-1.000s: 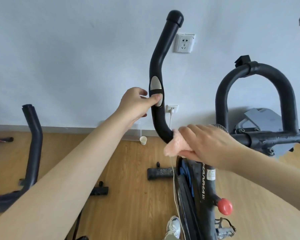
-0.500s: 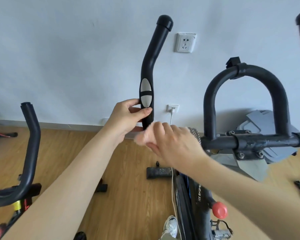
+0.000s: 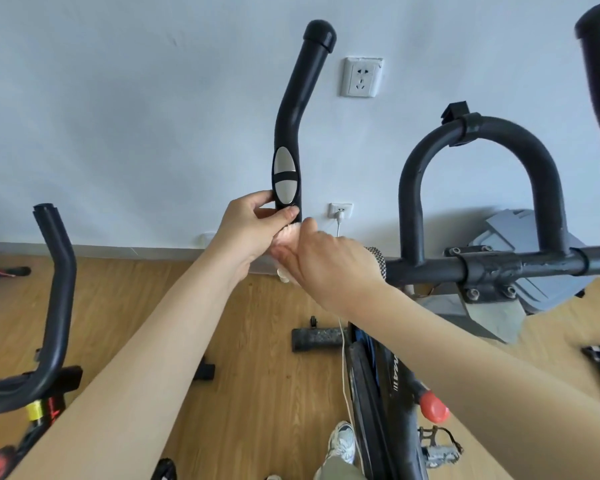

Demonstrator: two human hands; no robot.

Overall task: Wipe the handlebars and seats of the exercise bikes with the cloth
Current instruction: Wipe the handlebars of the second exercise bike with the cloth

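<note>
Left hand: the left hand (image 3: 248,230) grips the upright handlebar (image 3: 291,126) of the near bike, thumb and fingers curled round it just below the silver sensor pad (image 3: 284,176).
Right hand: the right hand (image 3: 329,261) is closed on the cloth (image 3: 286,237), fingers bunched over it just under the left hand.
Cloth: pale pink, mostly hidden between the two hands. It is pressed to the lower stretch of the handlebar, where the bar bends towards the crossbar (image 3: 534,265).
Step in hand: probably rubbing the lower part of this grip while the left hand steadies it.
Done so far: hard to judge. The black surfaces show no clear mark of wiped or unwiped.
Left on this bike: likely the upper grip up to its end cap, the looped bar (image 3: 478,140), the crossbar and the far grip at the right edge.
Seats: none in view, so that half of the task looks untouched as far as can be seen.
Other bikes: a second handlebar (image 3: 58,289) stands well apart on the left, with no hand or cloth near it.
Overall: seemingly early to midway.
Surroundings: wall sockets (image 3: 361,77), wooden floor (image 3: 257,341), a shoe (image 3: 342,441) below.
</note>
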